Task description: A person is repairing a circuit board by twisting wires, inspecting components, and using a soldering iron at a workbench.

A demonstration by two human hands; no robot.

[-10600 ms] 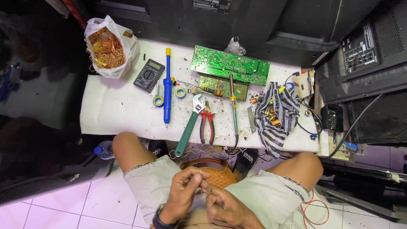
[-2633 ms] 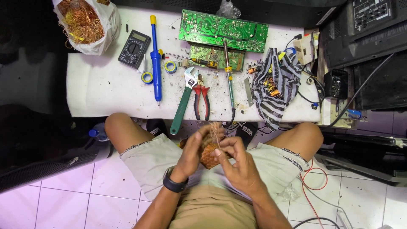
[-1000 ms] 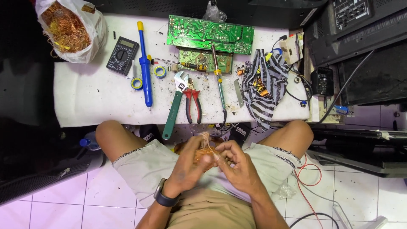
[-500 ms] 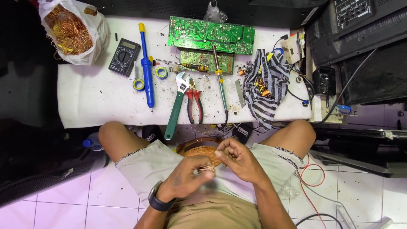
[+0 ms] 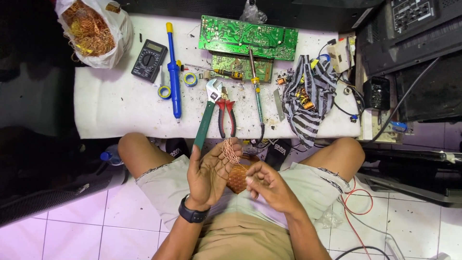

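I sit at a low white table (image 5: 120,110) with both hands over my lap. My left hand (image 5: 208,172), a black watch on its wrist, is raised palm-up with loops of thin copper wire (image 5: 229,150) draped over its fingers. My right hand (image 5: 265,187) pinches the strand just to the right of it. Between the hands, on my lap, rests a round coil of copper wire (image 5: 238,177), partly hidden by both hands.
On the table lie a green-handled wrench (image 5: 206,115), red pliers (image 5: 226,115), a blue desoldering pump (image 5: 173,72), a multimeter (image 5: 148,60), tape rolls (image 5: 165,91), a soldering iron (image 5: 257,96), green circuit boards (image 5: 248,37), a striped cloth (image 5: 308,103) and a bag of scrap copper (image 5: 91,29). Black electronics (image 5: 414,29) stand at right.
My left hand has risen and opened palm-up, lifting the wire loops above the coil. My right hand has drawn slightly right and down with the strand.
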